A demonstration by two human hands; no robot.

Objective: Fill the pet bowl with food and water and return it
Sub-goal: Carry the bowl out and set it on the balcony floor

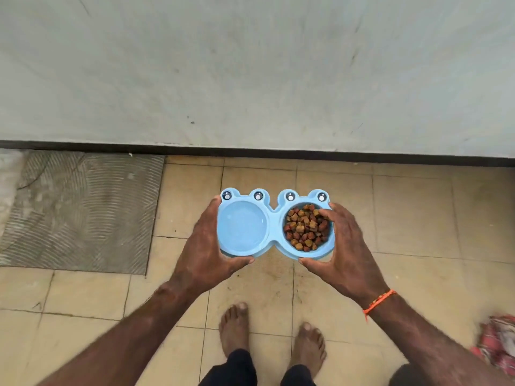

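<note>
Here the pet bowl (274,227), a pale blue double dish with four small frog-like eyes along its far edge, is held level in the air between both hands, above the tiled floor (412,213) and in front of the person's bare feet (271,339). The left hand (207,249) grips the left end of the bowl: its thumb lies along the near rim and its fingers curl round the far side and under, out of sight. The right hand (344,246) grips the right end in the same way, thumb along the near rim and a fingertip hooked over the rim just above the food. The left compartment holds clear water (242,227); the right compartment is heaped with brown kibble (305,229). An orange thread band (379,300) circles the right wrist. Beyond the bowl a pale wall (250,65) meets the floor at a dark skirting strip. A grey ribbed mat (83,210) lies on the floor to the left, well apart from the bowl, and a red patterned cloth (498,344) shows at the lower right edge.
</note>
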